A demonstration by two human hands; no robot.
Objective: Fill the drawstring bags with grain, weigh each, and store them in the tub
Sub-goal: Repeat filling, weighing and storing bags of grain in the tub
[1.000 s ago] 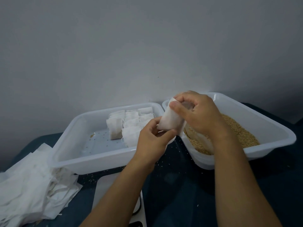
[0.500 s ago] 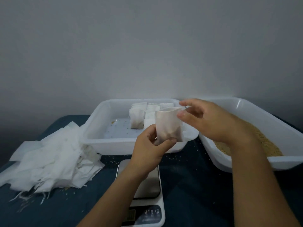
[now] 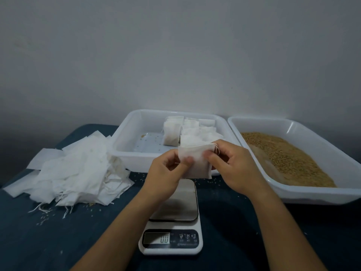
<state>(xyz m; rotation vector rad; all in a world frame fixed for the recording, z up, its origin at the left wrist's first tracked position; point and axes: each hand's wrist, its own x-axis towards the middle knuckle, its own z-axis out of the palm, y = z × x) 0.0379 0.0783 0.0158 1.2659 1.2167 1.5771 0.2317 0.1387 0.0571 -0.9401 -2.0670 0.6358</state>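
Now flattened square, the gauzy bag (image 3: 196,160) is pinched by both hands' fingers (image 3: 188,159).

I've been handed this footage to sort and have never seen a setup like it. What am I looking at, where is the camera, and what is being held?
There is no machine here: a person works with bare hands, filmed by a camera worn on their head, looking forward and down. On the dark table lie a heap of empty bags, a tub with filled bags inside, a tray of grain, and a scale reading zero with nothing on it. The left hand and right hand both pinch one bag above the scale, each with its own grip on the top edge.
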